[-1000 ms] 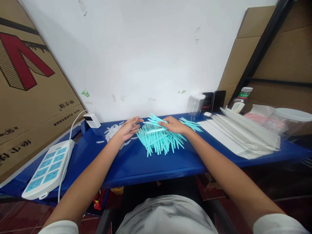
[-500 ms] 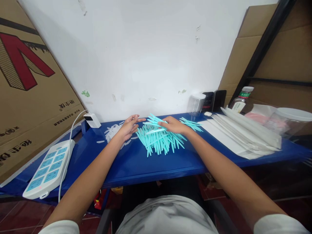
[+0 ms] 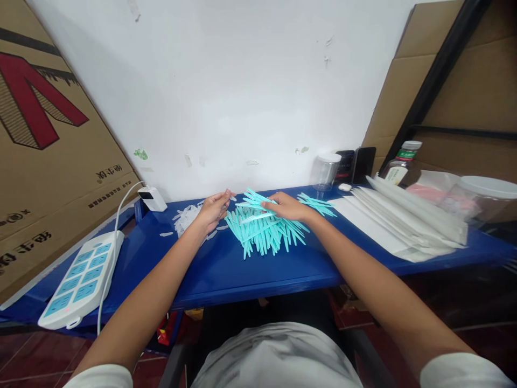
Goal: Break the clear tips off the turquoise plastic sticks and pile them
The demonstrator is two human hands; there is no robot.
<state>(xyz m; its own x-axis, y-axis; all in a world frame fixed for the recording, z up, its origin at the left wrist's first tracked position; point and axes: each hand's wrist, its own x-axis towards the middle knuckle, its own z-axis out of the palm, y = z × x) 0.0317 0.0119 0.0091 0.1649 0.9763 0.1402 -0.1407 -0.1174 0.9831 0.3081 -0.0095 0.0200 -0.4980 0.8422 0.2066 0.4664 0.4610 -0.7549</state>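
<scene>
A heap of thin turquoise plastic sticks (image 3: 262, 231) lies in the middle of the blue table (image 3: 250, 272). My right hand (image 3: 287, 206) rests on the far side of the heap, fingers curled over a few sticks. My left hand (image 3: 214, 209) sits just left of the heap beside a small pile of clear white plastic pieces (image 3: 186, 217), its fingers bent and close together; whether it holds a piece is hidden. A few more turquoise sticks (image 3: 317, 203) lie to the right of my right hand.
A white power strip (image 3: 78, 277) with cable and a white adapter (image 3: 150, 198) lie at the left. A stack of white sleeves (image 3: 404, 223), a clear jar (image 3: 324, 171), a bottle (image 3: 399, 161), a lidded tub (image 3: 479, 199) stand right. Cardboard boxes (image 3: 48, 151) flank the wall.
My left hand's fingers have drawn together and shifted slightly away from the turquoise heap. My right hand stays on the sticks. The view tilted a little.
</scene>
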